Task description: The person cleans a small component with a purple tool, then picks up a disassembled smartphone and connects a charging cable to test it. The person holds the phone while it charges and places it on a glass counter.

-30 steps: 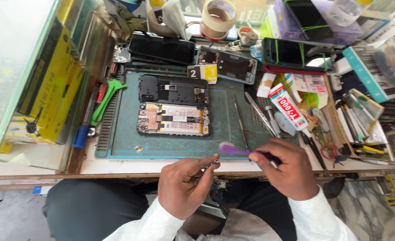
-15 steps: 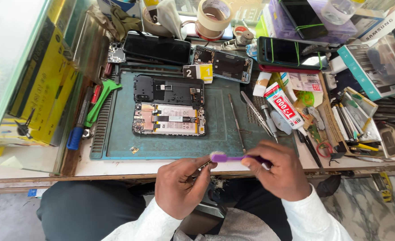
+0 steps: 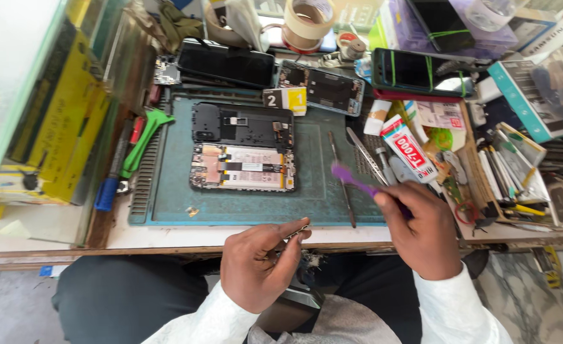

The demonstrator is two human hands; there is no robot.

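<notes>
Since a second ago: right hand (image 3: 424,226) has lifted the purple brush (image 3: 351,179) up and off to the right, away from the left hand; earlier the brush tip sat right by the left fingers.
Left hand (image 3: 259,264): fingers pinched shut on a small metal part (image 3: 297,230), held just in front of the table edge (image 3: 167,239), over the lap. Too small to tell what it is exactly.
Right hand: closed around the brush handle, purple head poking out to the upper left, hovering over the lower right corner of the green mat (image 3: 319,191).
Opened phone (image 3: 243,167): lying flat mid-mat, guts showing, battery and boards visible.
Black back frame (image 3: 242,124): right above the opened phone, touching or nearly so.
Tweezers (image 3: 367,156): on the mat's right side, next to a thin metal tool (image 3: 342,185).
Glue tube (image 3: 408,148): white and red, just past the mat's right edge, near the brush hand.
Tape roll (image 3: 308,22): at the back, behind a dark-screened phone (image 3: 227,64).
Green pry tool (image 3: 142,137): left of the mat, beside a blue-handled screwdriver (image 3: 111,185).
</notes>
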